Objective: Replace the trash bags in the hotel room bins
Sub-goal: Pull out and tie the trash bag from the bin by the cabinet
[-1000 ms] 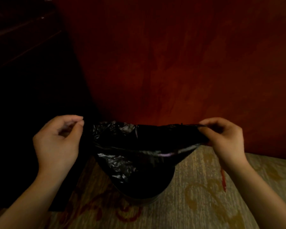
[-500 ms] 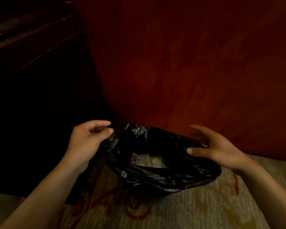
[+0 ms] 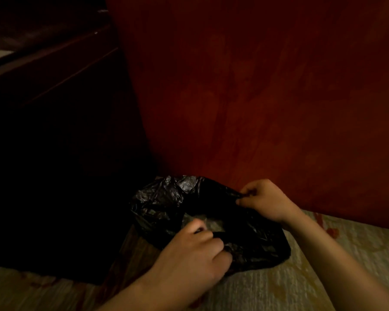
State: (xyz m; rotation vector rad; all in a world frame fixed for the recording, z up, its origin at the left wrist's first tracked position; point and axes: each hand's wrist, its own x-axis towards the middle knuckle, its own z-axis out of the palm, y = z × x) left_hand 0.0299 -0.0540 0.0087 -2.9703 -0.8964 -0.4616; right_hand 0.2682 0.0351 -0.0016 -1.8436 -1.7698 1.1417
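Observation:
A crinkled black trash bag (image 3: 164, 203) drapes over a small bin on the carpet, hiding the bin completely. Its mouth gapes in the middle, and something pale shows inside. My left hand (image 3: 195, 250) is closed on the bag's near edge. At the far right edge, my right hand (image 3: 263, 200) pinches the plastic between thumb and fingers.
A dark red wooden panel (image 3: 256, 97) rises directly behind the bin. Dark furniture (image 3: 54, 142) stands close on the left, touching the bag's side. Patterned beige carpet (image 3: 290, 283) spreads to the right and front.
Both hands had let go of the bag and spread open. Now the left has come round to the near edge and gripped it, and the right has pinched the far edge.

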